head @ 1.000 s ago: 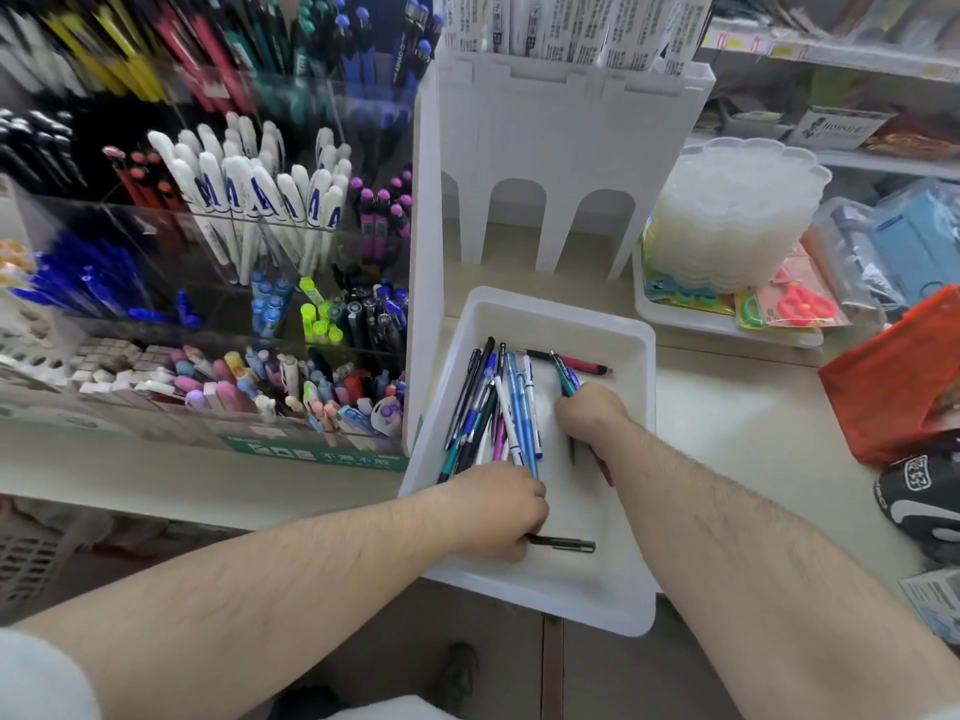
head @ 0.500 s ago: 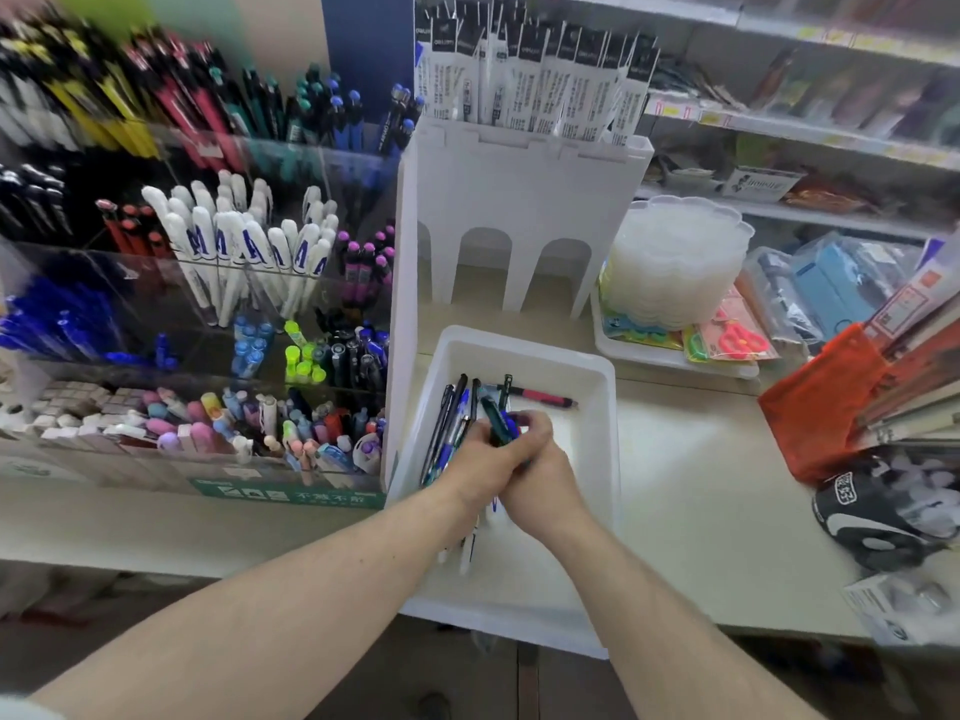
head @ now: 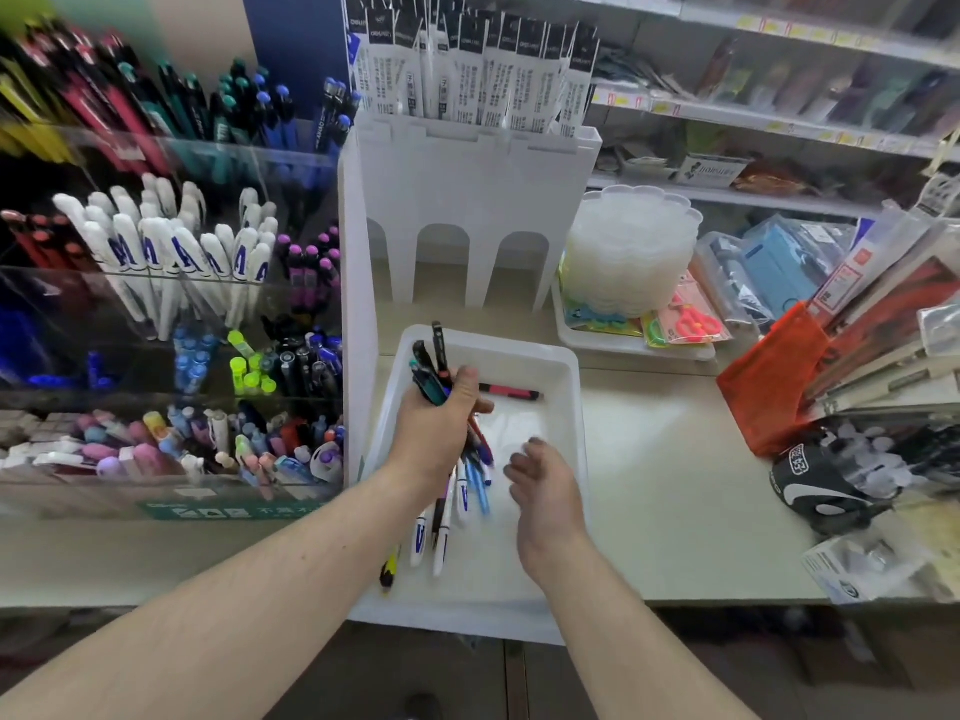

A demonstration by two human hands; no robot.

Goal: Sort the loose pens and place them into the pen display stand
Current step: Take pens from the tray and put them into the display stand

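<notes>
Head view is showing the left hand in the centre of the frame, its fingers curling tightly around a bundle of pens. The bundle's long axis is running steeply, from the dark tips at the upper end, near the far rim of the white tray, down to the white and blue barrels fanning out below the wrist. The right hand is hanging just to the right of the bundle, fingers loosely bent and holding nothing. One red pen is lying alone, crosswise, in the upper part of the tray; the right hand seems nearer to it, though the blur is making this uncertain. The pen display stand is filling the left of the frame, so the bundle is having to travel leftward, tips upward.
</notes>
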